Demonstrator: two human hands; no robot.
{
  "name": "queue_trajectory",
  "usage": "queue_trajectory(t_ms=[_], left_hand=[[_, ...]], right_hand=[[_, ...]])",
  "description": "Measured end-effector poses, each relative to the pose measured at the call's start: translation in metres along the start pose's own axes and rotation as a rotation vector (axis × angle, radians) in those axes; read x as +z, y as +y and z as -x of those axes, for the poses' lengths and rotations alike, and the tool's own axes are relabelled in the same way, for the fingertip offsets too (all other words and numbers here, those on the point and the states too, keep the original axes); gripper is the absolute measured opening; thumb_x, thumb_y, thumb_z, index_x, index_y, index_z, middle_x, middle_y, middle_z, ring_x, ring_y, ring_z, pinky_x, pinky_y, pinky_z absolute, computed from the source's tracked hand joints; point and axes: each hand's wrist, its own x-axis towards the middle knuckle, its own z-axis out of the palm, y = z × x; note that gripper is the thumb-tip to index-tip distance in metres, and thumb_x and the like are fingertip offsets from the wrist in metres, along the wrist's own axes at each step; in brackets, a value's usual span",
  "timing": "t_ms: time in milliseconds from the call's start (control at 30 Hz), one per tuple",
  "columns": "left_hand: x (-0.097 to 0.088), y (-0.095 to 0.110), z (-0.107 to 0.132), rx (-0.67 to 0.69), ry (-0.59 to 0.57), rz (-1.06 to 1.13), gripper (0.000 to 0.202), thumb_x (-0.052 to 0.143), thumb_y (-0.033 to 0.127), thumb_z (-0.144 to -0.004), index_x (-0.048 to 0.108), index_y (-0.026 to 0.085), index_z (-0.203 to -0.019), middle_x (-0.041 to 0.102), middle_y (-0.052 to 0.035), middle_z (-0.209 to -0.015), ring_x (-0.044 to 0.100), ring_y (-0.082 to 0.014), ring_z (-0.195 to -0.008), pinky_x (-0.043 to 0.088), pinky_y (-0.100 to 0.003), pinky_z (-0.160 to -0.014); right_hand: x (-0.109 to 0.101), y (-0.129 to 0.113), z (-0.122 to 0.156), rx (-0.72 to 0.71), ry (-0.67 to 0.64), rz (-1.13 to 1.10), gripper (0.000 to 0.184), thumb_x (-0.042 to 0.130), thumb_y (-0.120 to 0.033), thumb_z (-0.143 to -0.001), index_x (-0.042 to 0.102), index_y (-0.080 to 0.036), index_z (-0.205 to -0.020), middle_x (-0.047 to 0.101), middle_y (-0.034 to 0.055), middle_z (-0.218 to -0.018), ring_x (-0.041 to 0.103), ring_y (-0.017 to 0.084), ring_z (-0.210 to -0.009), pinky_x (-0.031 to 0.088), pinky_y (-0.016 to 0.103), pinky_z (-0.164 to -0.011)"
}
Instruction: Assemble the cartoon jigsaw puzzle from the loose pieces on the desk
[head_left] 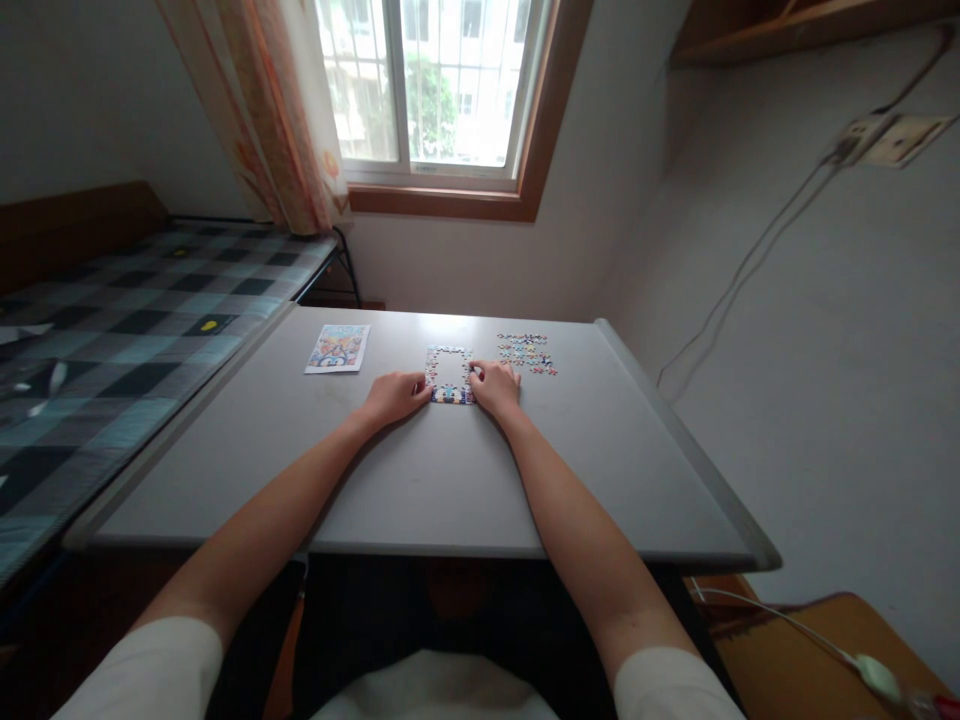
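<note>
A partly assembled jigsaw puzzle [450, 397] lies flat on the grey table, its border joined around a bare middle. At its left edge, my left hand [397, 396] rests on the table with fingers curled, thumb and fingertips against the border. My right hand [498, 386] is closed at the right edge, thumb and index finger pressed on the border; whether a single piece is under the fingertips cannot be made out. Just beyond my right hand, several loose puzzle pieces [529, 350] lie spread in rows. A printed colour picture [337, 349] lies to the left of the puzzle.
The grey table [420, 490] has raised side edges. A bed with a checked cover [247, 285] stands at left, beside a curtain [281, 120] and a window [465, 90]. Cables hang from a wall socket [904, 140] at right. Below it is a wooden stool [832, 640].
</note>
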Motion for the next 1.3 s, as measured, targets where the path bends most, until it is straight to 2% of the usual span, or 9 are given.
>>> queue_trajectory(t_ms=[1300], left_hand=[[-0.0004, 0.0003, -0.0001, -0.003, 0.000, 0.010, 0.037, 0.042, 0.051, -0.087, 0.064, 0.022, -0.079, 0.069, -0.0050, -0.078, 0.059, -0.0181, -0.068, 0.030, -0.025, -0.057]], right_hand=[[0.0041, 0.0025, -0.0024, 0.003, -0.001, 0.003, 0.037, 0.044, -0.033, -0.088, 0.063, -0.032, -0.120, 0.062, 0.0056, -0.112, 0.048, 0.026, -0.109, 0.034, 0.040, -0.091]])
